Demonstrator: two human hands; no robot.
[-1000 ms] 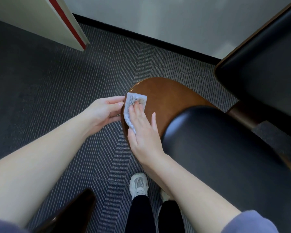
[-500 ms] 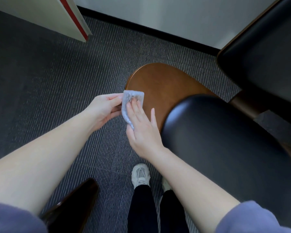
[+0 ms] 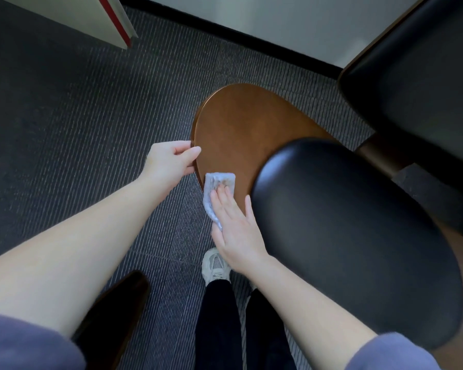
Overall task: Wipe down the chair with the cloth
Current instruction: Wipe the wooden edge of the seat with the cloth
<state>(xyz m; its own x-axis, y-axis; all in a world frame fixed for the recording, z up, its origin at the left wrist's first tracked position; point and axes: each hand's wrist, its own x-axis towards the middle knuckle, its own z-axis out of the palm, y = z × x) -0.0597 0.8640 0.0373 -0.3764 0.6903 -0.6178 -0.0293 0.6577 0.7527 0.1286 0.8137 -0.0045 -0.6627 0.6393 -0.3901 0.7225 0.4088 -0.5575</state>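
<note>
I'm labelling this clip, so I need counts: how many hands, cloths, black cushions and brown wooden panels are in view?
Hands: 2, left hand and right hand
Cloths: 1, the cloth
Black cushions: 2, near black cushion and far black cushion
Wooden panels: 1, the wooden panel
Total: 6

Open over the ribbed grey carpet (image 3: 78,129) left of the wooden chair panel (image 3: 246,124). Hemmed on the right by the black padded cushion (image 3: 345,236), just beside the right hand (image 3: 235,228). Beyond, blocked by a second black chair (image 3: 425,76) and the wall (image 3: 278,17).
</note>
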